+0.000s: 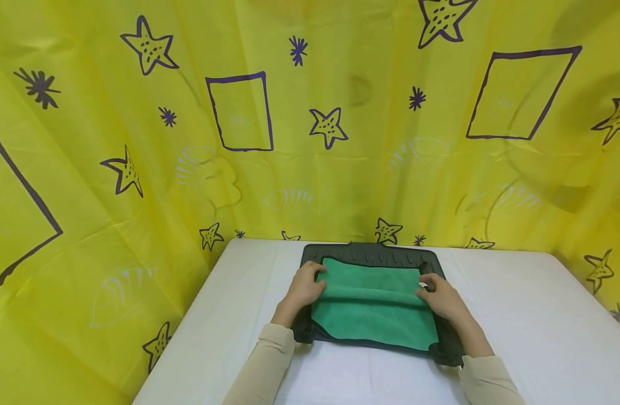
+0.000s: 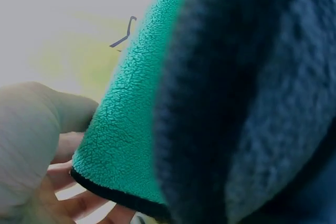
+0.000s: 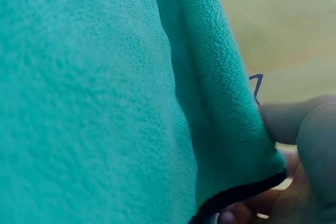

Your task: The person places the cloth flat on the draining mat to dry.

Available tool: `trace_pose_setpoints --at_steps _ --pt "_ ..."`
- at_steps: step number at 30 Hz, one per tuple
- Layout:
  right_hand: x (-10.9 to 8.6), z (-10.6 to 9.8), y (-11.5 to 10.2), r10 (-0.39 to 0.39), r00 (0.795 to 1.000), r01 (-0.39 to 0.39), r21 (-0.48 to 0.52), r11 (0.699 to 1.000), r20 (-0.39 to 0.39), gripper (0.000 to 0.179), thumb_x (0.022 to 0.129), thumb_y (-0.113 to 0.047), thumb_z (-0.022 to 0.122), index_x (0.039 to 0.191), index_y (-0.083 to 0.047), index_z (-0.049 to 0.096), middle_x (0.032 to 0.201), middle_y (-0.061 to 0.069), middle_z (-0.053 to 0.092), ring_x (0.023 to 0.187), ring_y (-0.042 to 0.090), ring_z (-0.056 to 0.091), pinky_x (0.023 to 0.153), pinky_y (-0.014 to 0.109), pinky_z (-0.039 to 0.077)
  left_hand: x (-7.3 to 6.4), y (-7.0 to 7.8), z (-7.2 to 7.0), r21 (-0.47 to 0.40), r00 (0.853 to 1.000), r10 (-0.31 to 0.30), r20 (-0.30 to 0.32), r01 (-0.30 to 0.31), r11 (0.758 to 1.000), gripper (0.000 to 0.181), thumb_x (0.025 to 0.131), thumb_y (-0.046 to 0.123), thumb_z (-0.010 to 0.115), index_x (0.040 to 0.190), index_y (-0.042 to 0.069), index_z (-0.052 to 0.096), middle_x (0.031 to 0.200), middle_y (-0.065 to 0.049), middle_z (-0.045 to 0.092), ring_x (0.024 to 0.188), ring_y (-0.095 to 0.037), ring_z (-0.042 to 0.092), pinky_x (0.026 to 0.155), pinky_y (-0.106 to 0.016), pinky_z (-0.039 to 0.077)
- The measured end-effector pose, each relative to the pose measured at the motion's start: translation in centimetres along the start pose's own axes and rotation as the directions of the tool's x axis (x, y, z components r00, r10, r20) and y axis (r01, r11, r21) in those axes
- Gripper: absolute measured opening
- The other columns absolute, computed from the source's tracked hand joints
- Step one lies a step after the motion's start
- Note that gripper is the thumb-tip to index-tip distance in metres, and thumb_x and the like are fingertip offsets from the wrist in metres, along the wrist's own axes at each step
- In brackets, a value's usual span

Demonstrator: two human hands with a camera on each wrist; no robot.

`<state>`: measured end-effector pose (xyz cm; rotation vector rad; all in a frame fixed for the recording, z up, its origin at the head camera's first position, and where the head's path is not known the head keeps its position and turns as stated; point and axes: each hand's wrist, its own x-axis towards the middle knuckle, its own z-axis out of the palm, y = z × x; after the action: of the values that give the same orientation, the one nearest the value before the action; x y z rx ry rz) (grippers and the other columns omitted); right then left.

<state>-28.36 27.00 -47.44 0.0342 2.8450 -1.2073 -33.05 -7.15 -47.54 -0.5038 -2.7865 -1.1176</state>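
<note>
A green fleecy cloth (image 1: 376,323) with dark edging lies over a black ridged board (image 1: 365,253), a raised fold running across its middle. At the cloth's left side my left hand (image 1: 306,286) pinches the edge between thumb and fingers. My right hand (image 1: 444,298) pinches the opposite edge, level with the fold. In the left wrist view, the cloth's green face (image 2: 123,124) slopes up from the left fingers, with a blurred dark grey face beside it. The right wrist view shows the folded edge (image 3: 223,93) between the right thumb and fingers.
A white-covered table (image 1: 522,304) carries the board. The board has thick side arms and chunky black front corners (image 1: 446,354). Behind and to both sides hangs a yellow curtain (image 1: 365,169) printed with stars and frames, meeting the table's back edge.
</note>
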Motion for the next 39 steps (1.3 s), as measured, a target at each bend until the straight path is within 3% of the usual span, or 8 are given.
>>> trace_pose_setpoints --at_steps 8,13,22,26,32,39 --pt "0.3 0.3 0.2 -0.057 0.998 0.054 0.110 0.992 0.018 0.057 0.104 -0.021 0.055 0.151 0.008 0.039 0.157 0.037 0.029 0.146 0.058 0.024 0.114 0.071 0.028 0.2 -0.2 0.0 -0.060 1.000 0.004 0.011 -0.004 0.998 0.042 0.104 0.021 0.057 0.139 -0.001 0.059 0.143 -0.020 0.056 0.134 -0.041 0.052 0.110 -0.057 0.043" --pt "0.4 0.3 0.3 -0.120 0.993 0.118 0.107 0.987 0.014 0.065 0.103 -0.028 0.060 0.152 0.008 0.036 0.159 0.036 0.023 0.147 0.058 0.018 0.115 0.074 0.021 0.2 -0.2 0.0 -0.077 1.000 0.013 0.021 -0.012 0.997 0.046 0.105 0.022 0.055 0.144 -0.002 0.054 0.149 -0.024 0.050 0.141 -0.044 0.046 0.113 -0.059 0.039" --pt "-0.1 -0.7 0.0 -0.183 0.983 0.185 0.097 0.978 -0.027 0.068 0.102 -0.028 0.062 0.152 0.008 0.035 0.160 0.035 0.020 0.144 0.059 0.018 0.109 0.077 0.025 0.5 -0.1 0.1 -0.091 0.999 0.044 0.007 -0.043 0.995 0.049 0.105 0.021 0.054 0.147 -0.004 0.050 0.154 -0.025 0.044 0.144 -0.045 0.041 0.116 -0.059 0.037" --pt "0.1 -1.3 -0.4 -0.192 0.981 0.192 0.079 0.978 0.000 0.068 0.103 -0.030 0.060 0.154 0.008 0.034 0.160 0.034 0.020 0.143 0.059 0.019 0.107 0.076 0.027 0.9 -0.1 -0.4 -0.093 0.998 0.059 0.010 -0.058 0.994 0.048 0.105 0.018 0.054 0.147 -0.005 0.049 0.155 -0.026 0.043 0.145 -0.046 0.040 0.116 -0.059 0.036" --pt "1.1 -2.6 -1.3 -0.187 0.980 0.183 0.057 0.981 0.072 0.069 0.105 -0.035 0.057 0.156 0.004 0.031 0.160 0.033 0.019 0.140 0.058 0.025 0.104 0.073 0.037 2.5 0.2 -1.6 -0.044 0.994 0.088 0.065 -0.085 0.995 0.046 0.106 0.014 0.048 0.148 -0.007 0.047 0.157 -0.027 0.041 0.145 -0.048 0.038 0.117 -0.058 0.035" --pt "2.4 -2.8 -1.5 -0.175 0.976 0.175 0.014 0.985 0.127 0.071 0.104 -0.032 0.058 0.156 0.006 0.028 0.160 0.036 0.017 0.140 0.062 0.017 0.102 0.077 0.033 3.5 -0.4 -1.7 0.036 0.987 0.080 0.140 -0.086 0.996 0.049 0.106 0.016 0.048 0.151 -0.005 0.044 0.160 -0.024 0.037 0.147 -0.048 0.035 0.118 -0.058 0.033"
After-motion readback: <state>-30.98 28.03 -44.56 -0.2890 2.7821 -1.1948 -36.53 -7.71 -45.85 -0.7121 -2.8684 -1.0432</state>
